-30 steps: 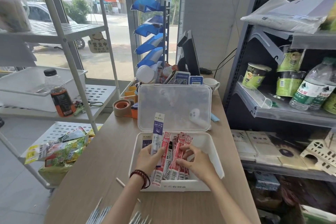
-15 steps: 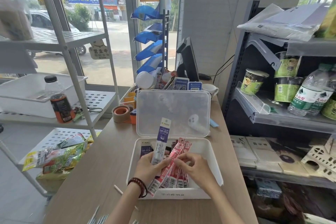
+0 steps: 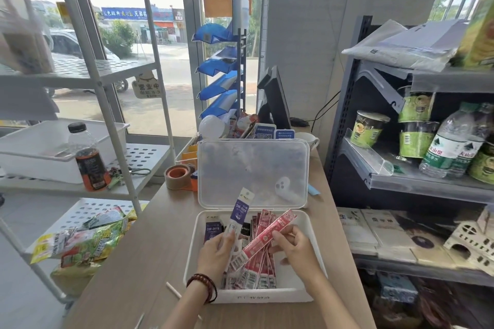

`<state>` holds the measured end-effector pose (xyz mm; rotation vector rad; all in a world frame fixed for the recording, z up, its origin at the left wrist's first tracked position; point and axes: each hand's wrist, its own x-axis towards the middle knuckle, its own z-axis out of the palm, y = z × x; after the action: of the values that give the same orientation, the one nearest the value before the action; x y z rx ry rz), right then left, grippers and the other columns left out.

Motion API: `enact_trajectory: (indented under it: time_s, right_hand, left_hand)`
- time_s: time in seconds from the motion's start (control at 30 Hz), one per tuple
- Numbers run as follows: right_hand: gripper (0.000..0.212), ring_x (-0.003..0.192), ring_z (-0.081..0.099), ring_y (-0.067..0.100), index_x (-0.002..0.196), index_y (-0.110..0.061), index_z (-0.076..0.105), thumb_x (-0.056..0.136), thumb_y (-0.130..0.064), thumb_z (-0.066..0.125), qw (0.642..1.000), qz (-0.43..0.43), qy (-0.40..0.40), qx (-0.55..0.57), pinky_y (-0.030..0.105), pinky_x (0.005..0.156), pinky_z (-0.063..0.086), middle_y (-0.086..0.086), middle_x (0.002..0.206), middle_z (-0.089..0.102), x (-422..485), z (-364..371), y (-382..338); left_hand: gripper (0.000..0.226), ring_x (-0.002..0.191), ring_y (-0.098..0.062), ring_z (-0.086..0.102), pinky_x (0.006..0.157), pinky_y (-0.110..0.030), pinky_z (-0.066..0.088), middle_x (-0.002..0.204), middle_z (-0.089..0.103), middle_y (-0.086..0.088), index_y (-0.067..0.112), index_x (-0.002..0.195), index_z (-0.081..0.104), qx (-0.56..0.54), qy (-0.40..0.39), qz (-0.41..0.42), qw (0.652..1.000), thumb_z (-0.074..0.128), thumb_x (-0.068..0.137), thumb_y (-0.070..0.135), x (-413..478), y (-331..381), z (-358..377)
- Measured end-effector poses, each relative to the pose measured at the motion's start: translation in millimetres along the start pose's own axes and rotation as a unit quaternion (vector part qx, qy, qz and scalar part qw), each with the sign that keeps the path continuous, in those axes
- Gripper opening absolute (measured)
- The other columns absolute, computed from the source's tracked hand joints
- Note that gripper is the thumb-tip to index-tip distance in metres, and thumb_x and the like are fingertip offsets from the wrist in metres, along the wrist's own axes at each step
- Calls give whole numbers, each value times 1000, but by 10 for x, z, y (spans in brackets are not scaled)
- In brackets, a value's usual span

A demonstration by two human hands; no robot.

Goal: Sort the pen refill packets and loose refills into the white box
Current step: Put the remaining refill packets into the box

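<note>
Loose refill (image 3: 173, 289) lies on table (image 3: 149, 235), just L of box (image 3: 267, 298). L hand (image 3: 216, 251) grips purple pkt (image 3: 240, 211) upright over box. R hand (image 3: 292, 246) pinches red pkt (image 3: 270, 234), tilted above red stack (image 3: 263, 272) inside. Lid (image 3: 254, 168) stands open behind.

glossy plastic packets (image 3: 263, 240), matt box (image 3: 318, 270)

The purple-and-white packet (image 3: 241, 208) at lower centre reads "DM-2018". A second purple packet (image 3: 212, 230) lying in the white box (image 3: 251, 298) shows "DM-201", its end hidden. The window sign (image 3: 147, 86) at centre left reads "营业中". The water bottle (image 3: 441, 152) at right is labelled "天山泉". The blue banner (image 3: 128, 14) at upper left includes "兄弟". Print on the red packet (image 3: 270, 235) is too small to read.
</note>
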<state>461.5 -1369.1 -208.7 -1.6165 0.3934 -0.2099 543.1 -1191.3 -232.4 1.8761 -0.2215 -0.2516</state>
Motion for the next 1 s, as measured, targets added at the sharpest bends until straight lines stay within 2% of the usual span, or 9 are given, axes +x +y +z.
enact_trajectory:
  time_s: [0.07, 0.17, 0.23, 0.33, 0.47, 0.57, 0.7, 0.87, 1.0]
  right_hand:
    - [19, 73, 70, 13, 102, -9, 54, 93, -24, 62, 1000, 1, 14, 19, 23, 56, 49, 4, 86, 75, 12, -21, -7]
    - [20, 71, 68, 12, 108, -18, 50, 93, -24, 62, 999, -7, 33, 20, 23, 55, 49, 5, 88, 75, 34, 2, -21]
    - [17, 70, 67, 12, 106, -23, 47, 95, -23, 60, 999, -8, 40, 1, 22, 54, 48, 5, 88, 74, 57, 23, -10]
    - [4, 74, 67, 11, 102, -21, 55, 99, -19, 53, 999, -3, 21, -47, 21, 53, 47, 2, 94, 72, 76, 37, 3]
    - [14, 79, 67, 8, 103, -21, 60, 101, -15, 47, 998, -5, 0, -60, 16, 53, 48, 2, 100, 70, 70, 70, -14]
    - [12, 76, 66, 8, 104, -28, 56, 99, -18, 53, 997, -6, -4, -81, 18, 52, 49, -3, 98, 68, 50, 65, -30]
    - [18, 81, 70, 13, 108, -28, 54, 96, -16, 58, 995, -24, -32, -92, 22, 51, 51, -2, 105, 65, 40, 74, -39]
    - [7, 80, 69, 12, 96, -24, 66, 92, -19, 65, 990, -33, -33, -130, 16, 52, 49, 2, 97, 69, 80, 87, 28]
    - [23, 74, 69, 11, 108, -29, 69, 89, -17, 69, 986, -32, -39, -156, 20, 51, 52, 1, 99, 69, 109, 98, 95]
  left_hand:
    - [33, 53, -12, 47, 52, -26, 39, 67, 64, -5, 14, 80, 65, 19, 5, 17, 1000, 49, 92, 40, 6, 20, 23]
    - [27, 51, -7, 47, 50, -20, 37, 74, 68, -11, 15, 82, 65, 35, 33, 41, 998, 54, 90, 38, 41, 14, 23]
    - [26, 52, -7, 48, 50, -19, 37, 67, 65, -4, 18, 82, 65, 56, 47, 52, 996, 54, 90, 40, 53, 22, 12]
    - [29, 48, -6, 43, 48, -18, 34, 59, 58, 3, 19, 79, 64, 65, 58, 64, 994, 53, 90, 42, 43, 26, 7]
    - [30, 47, -6, 42, 47, -18, 34, 58, 56, 3, 17, 78, 63, 89, 69, 67, 991, 53, 91, 42, 43, 7, 9]
    - [30, 47, -6, 42, 49, -21, 36, 58, 56, 3, 17, 77, 62, 92, 81, 67, 990, 53, 91, 42, 39, 5, 23]
    - [26, 48, -4, 45, 48, -17, 36, 59, 59, 3, 19, 78, 63, 94, 84, 75, 989, 54, 91, 40, 21, 40, 27]
    - [28, 48, -6, 45, 48, -19, 37, 59, 59, 1, 16, 76, 63, 89, 90, 78, 989, 55, 90, 39, -1, 67, 28]
    - [27, 47, -5, 46, 49, -21, 39, 58, 60, 3, 18, 76, 64, 89, 89, 79, 989, 55, 90, 39, -5, 75, 29]
